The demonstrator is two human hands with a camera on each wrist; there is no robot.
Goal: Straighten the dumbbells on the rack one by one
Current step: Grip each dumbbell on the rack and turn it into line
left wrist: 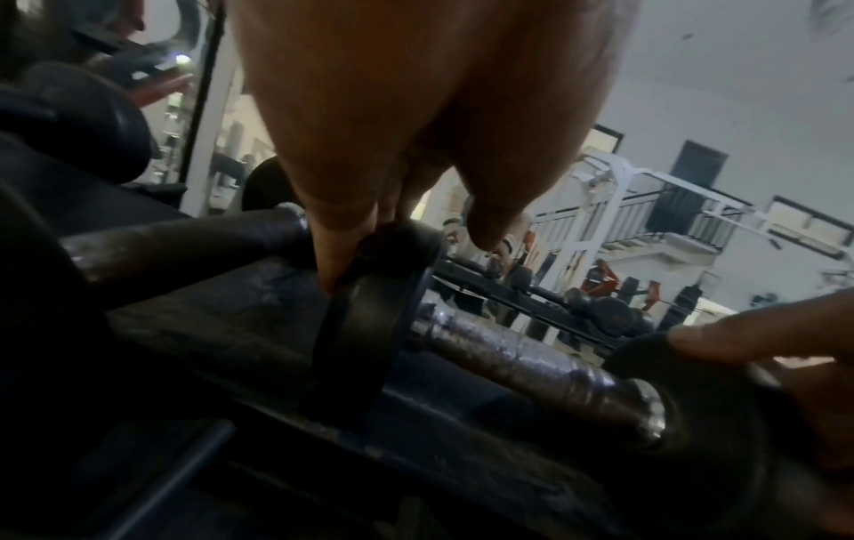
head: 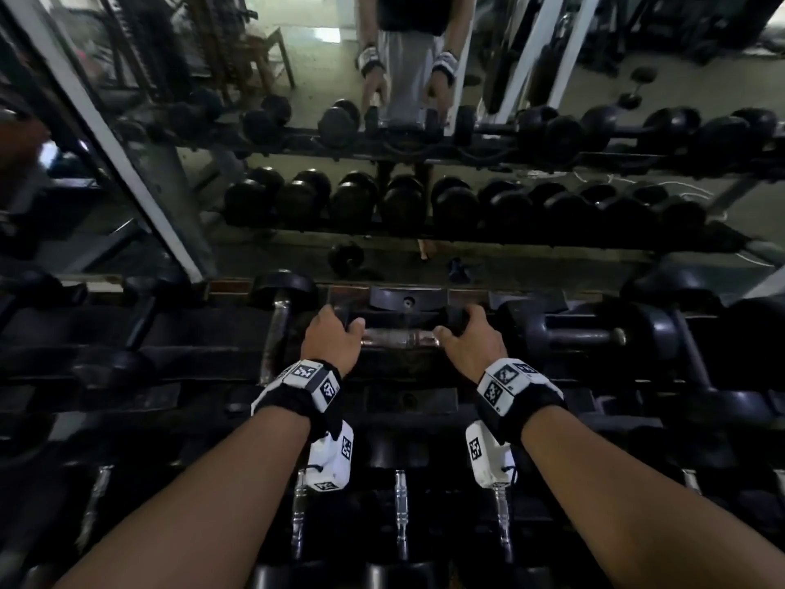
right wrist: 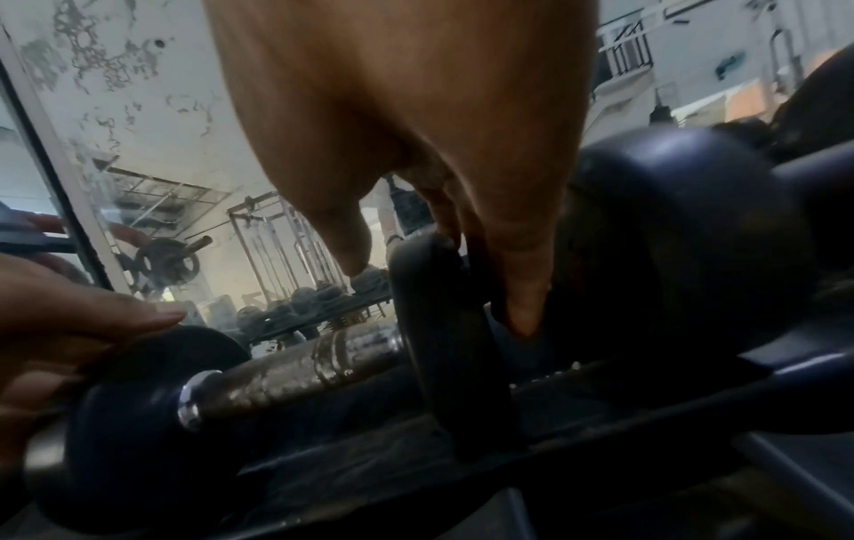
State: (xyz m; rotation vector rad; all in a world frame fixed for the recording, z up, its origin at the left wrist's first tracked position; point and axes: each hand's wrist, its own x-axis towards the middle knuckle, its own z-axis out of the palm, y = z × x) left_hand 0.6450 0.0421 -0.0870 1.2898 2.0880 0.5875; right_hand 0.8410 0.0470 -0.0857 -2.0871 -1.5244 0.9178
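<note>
left hand [head: 330,340] and right hand [head: 469,340] around opposite ends of sideways dumbbell [head: 399,337]

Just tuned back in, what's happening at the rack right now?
A person is working on the top shelf of the dumbbell rack, in front of a mirror. The left hand grips one end plate and the right hand the other end plate of a small dumbbell that lies sideways across the shelf. Neighbouring dumbbells sit untouched on either side.
</note>
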